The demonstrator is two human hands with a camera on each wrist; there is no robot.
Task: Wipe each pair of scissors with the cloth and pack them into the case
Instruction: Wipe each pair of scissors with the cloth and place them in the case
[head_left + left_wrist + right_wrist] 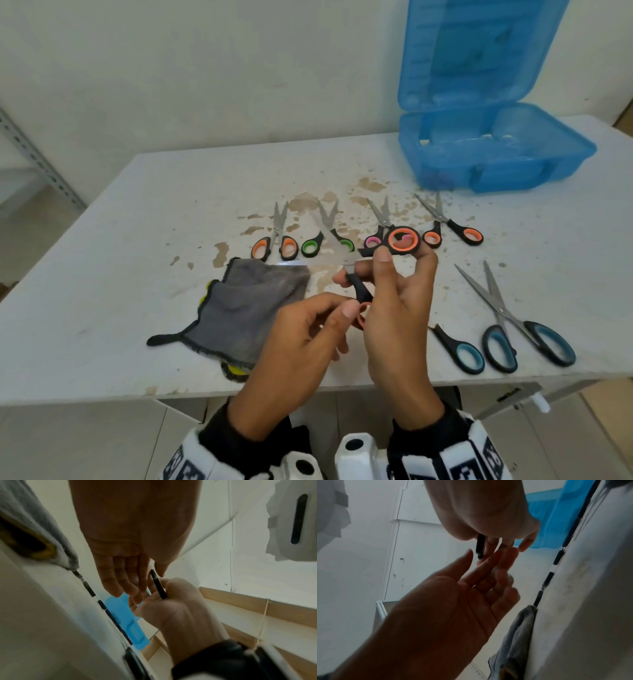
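Observation:
Both hands hold one pair of orange-and-black scissors (359, 289) above the table, spread wide apart. My right hand (404, 256) grips the upper handle ring between thumb and fingers. My left hand (352, 318) pinches the lower orange ring. The blades point left, over the grey cloth (246, 308), which lies flat on the table untouched. In the left wrist view the black handle (157, 584) runs between the fingers of both hands. The blue case (513, 178) stands open at the back right, its lid upright.
Several small scissors lie in a row beyond the hands: orange (274, 241), green (325, 241), pink (375, 236), orange (452, 229). Large blue-handled scissors (513, 329) lie to the right near the front edge. The white table (137, 222) is stained in the middle.

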